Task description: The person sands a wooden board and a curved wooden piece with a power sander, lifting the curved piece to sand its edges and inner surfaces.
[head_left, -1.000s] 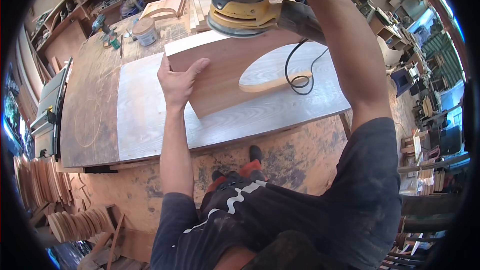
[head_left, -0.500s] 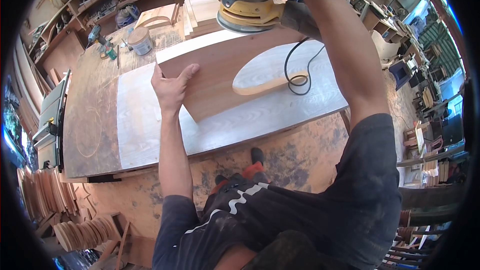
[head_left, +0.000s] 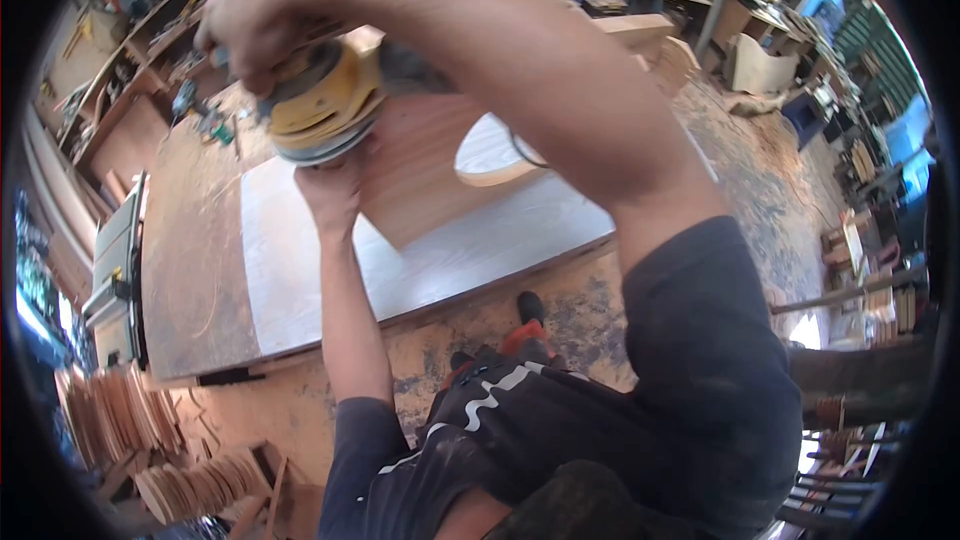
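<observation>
Right hand (head_left: 262, 25) clenched on yellow sander (head_left: 322, 105) | left hand (head_left: 330, 188) spread on reddish board (head_left: 425, 175), partly hidden by sander | oval cutout (head_left: 490, 155) right | pale panel (head_left: 300, 260) beneath

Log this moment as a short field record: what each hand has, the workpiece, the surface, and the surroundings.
right hand: grips the yellow round-pad power sander, held over the board's left edge
left hand: rests on the reddish-brown rectangular wooden board, partly hidden by the sander
board: lies flat on the pale grey wood panel
also on panel: pale oval wooden piece
floor: stacks of round wooden discs
</observation>
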Action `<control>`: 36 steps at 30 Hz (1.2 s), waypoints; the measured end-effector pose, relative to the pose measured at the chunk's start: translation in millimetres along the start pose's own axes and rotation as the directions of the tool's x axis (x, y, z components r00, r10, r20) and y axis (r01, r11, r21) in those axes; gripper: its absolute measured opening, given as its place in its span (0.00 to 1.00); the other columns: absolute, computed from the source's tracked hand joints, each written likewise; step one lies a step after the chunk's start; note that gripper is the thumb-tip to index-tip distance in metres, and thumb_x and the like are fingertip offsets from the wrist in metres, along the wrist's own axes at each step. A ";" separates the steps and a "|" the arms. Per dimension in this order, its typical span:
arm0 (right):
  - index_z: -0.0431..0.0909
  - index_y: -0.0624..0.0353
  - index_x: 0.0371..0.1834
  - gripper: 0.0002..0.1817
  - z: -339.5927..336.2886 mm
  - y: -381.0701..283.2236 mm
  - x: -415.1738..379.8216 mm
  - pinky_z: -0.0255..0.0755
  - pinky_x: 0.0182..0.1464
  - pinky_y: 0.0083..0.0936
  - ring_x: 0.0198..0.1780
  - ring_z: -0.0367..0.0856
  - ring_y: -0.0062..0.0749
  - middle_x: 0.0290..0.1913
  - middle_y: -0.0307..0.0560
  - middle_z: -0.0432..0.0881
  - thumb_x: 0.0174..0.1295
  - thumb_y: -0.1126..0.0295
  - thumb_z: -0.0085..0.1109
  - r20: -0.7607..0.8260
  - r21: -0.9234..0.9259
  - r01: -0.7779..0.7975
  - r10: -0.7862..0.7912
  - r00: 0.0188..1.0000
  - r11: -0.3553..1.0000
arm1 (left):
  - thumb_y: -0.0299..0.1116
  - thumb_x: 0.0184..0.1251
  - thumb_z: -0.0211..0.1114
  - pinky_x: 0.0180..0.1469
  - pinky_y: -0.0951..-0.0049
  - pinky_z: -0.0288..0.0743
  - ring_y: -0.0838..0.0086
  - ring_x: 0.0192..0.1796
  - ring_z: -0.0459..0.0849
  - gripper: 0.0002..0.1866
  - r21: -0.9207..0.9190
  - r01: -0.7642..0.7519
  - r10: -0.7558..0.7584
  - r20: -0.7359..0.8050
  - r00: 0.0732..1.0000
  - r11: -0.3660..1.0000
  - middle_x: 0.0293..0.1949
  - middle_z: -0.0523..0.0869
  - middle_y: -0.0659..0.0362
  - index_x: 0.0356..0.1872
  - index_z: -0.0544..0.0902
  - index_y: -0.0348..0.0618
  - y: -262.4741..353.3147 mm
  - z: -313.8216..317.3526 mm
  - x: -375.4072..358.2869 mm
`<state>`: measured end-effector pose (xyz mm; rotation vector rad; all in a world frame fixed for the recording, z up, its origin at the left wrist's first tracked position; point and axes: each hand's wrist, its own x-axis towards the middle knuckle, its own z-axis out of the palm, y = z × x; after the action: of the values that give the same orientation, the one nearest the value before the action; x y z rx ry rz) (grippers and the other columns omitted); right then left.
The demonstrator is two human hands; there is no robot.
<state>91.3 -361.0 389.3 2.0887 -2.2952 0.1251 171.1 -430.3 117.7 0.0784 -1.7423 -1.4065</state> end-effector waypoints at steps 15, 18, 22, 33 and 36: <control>0.83 0.60 0.65 0.37 -33.8 146.3 -138.5 0.85 0.57 0.39 0.56 0.90 0.48 0.56 0.58 0.90 0.47 0.66 0.79 0.018 0.053 -0.446 0.446 0.895 0.893 | 0.35 0.58 0.89 0.61 0.68 0.81 0.70 0.54 0.88 0.33 -0.041 0.056 -0.060 -0.125 0.990 0.998 0.53 0.90 0.54 0.61 0.81 0.32 -1.2 2.8 1.1; 0.84 0.59 0.61 0.34 -36.7 172.5 -160.3 0.83 0.57 0.42 0.56 0.89 0.49 0.56 0.57 0.90 0.47 0.65 0.81 0.050 0.043 -0.457 0.455 0.889 0.888 | 0.37 0.57 0.90 0.67 0.67 0.77 0.69 0.61 0.85 0.38 0.059 0.173 -0.164 -0.131 0.978 0.983 0.58 0.87 0.52 0.64 0.79 0.32 6.8 2.8 3.2; 0.84 0.57 0.59 0.32 -46.1 175.3 -183.6 0.83 0.58 0.43 0.57 0.89 0.50 0.54 0.58 0.90 0.47 0.64 0.81 0.019 0.042 -0.302 0.301 0.953 0.953 | 0.42 0.51 0.91 0.75 0.60 0.70 0.60 0.72 0.77 0.46 0.562 -0.228 0.358 -0.132 0.924 0.795 0.67 0.81 0.45 0.68 0.76 0.34 70.4 31.8 19.5; 0.85 0.55 0.62 0.33 -38.1 213.0 -188.4 0.83 0.59 0.41 0.59 0.89 0.48 0.58 0.57 0.90 0.48 0.63 0.79 -0.017 0.032 -0.303 0.304 0.952 0.952 | 0.65 0.34 0.87 0.53 0.57 0.82 0.59 0.52 0.90 0.43 0.967 -0.226 -0.108 0.239 0.965 0.117 0.47 0.92 0.56 0.52 0.89 0.49 94.8 109.3 51.4; 0.85 0.56 0.62 0.34 -49.0 218.3 -197.8 0.84 0.58 0.39 0.57 0.89 0.46 0.56 0.57 0.90 0.48 0.63 0.80 0.017 0.002 -0.286 0.286 0.958 0.958 | 0.65 0.30 0.87 0.52 0.57 0.82 0.58 0.52 0.90 0.45 0.939 -0.289 0.034 0.287 0.957 0.187 0.45 0.91 0.57 0.52 0.89 0.50 95.5 107.3 38.1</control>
<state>-108.5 -140.4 414.4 1.7508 -2.5954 0.1214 121.1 -334.5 219.7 0.4420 -2.4859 0.1361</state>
